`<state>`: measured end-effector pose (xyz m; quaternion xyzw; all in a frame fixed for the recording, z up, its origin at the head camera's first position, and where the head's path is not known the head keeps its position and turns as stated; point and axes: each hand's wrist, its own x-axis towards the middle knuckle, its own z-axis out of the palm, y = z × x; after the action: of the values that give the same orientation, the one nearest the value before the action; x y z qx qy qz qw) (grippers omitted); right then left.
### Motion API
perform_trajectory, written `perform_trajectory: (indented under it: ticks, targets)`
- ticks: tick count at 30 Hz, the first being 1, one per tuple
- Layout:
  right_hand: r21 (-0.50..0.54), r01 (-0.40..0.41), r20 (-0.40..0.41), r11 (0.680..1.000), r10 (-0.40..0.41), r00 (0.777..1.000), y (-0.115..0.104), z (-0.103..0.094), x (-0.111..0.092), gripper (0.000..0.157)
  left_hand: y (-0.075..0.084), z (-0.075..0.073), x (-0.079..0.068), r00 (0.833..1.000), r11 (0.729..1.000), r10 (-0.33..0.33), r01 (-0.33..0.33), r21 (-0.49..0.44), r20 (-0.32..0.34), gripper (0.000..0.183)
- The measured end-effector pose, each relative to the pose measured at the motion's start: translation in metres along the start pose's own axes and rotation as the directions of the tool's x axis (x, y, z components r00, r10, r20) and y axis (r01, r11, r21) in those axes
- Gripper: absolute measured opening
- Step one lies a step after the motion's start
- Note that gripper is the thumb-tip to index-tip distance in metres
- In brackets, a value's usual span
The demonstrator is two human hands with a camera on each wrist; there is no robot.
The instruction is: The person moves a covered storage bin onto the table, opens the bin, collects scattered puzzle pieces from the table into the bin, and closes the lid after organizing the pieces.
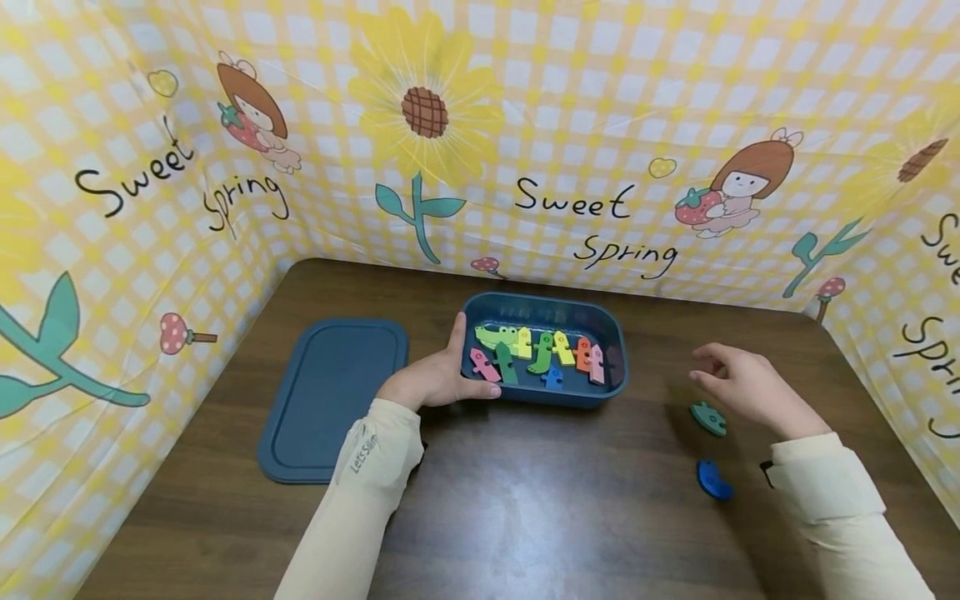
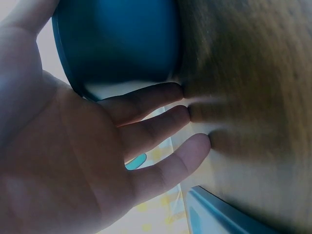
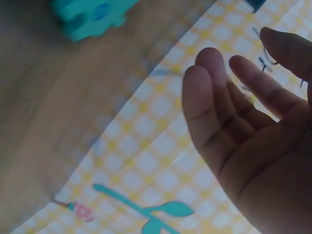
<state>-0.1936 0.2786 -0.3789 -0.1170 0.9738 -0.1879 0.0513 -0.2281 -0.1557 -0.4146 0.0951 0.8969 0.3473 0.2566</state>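
A dark blue plastic box [image 1: 543,398] stands on the table, with several colourful notched puzzle pieces in it, among them a light-green crocodile head [image 1: 495,337]. My left hand [image 1: 431,377] rests against the box's left end, thumb along its near side. Its other fingers [image 2: 161,170] stretch out fairly straight beside the box in the left wrist view. On the right, my right hand [image 1: 746,387] hovers with loosely bent fingers and holds nothing. Just below it lies a green notched piece [image 1: 708,418], and nearer me a curved blue piece [image 1: 714,481].
A flat dark blue lid [image 1: 330,408] lies left of the box. Checked yellow cloth [image 1: 570,125] with printed flowers encloses the brown wooden table [image 1: 525,492] at the back and sides.
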Motion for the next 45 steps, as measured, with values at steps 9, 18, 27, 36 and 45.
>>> perform_trajectory:
  ticks: [9,18,27,36,45]
  targets:
    - [-0.081,-0.13,0.135,0.988,0.14,0.981,0.028,0.012,-0.019,0.045,0.001,0.0,-0.001,1.0,1.0,-0.009,0.009,-0.01,-0.001,0.131]
    - [-0.147,-0.112,0.087,0.983,0.125,0.988,0.029,0.035,-0.019,0.034,-0.002,0.0,0.0,1.0,1.0,-0.024,0.024,-0.006,-0.016,0.132]
    - [-0.117,0.055,0.078,0.992,-0.046,0.996,0.024,0.042,-0.013,0.034,-0.001,0.0,0.0,0.999,0.999,-0.033,0.033,0.0,-0.013,0.133]
    - [-0.114,-0.061,0.034,0.992,0.065,0.997,0.023,0.047,-0.015,0.056,0.001,0.001,-0.001,1.0,1.0,-0.012,0.012,-0.009,-0.011,0.133]
    - [-0.147,-0.019,0.024,0.989,0.023,0.999,0.014,0.055,-0.01,0.039,0.001,0.002,0.001,1.0,1.0,-0.007,0.007,-0.004,-0.012,0.133]
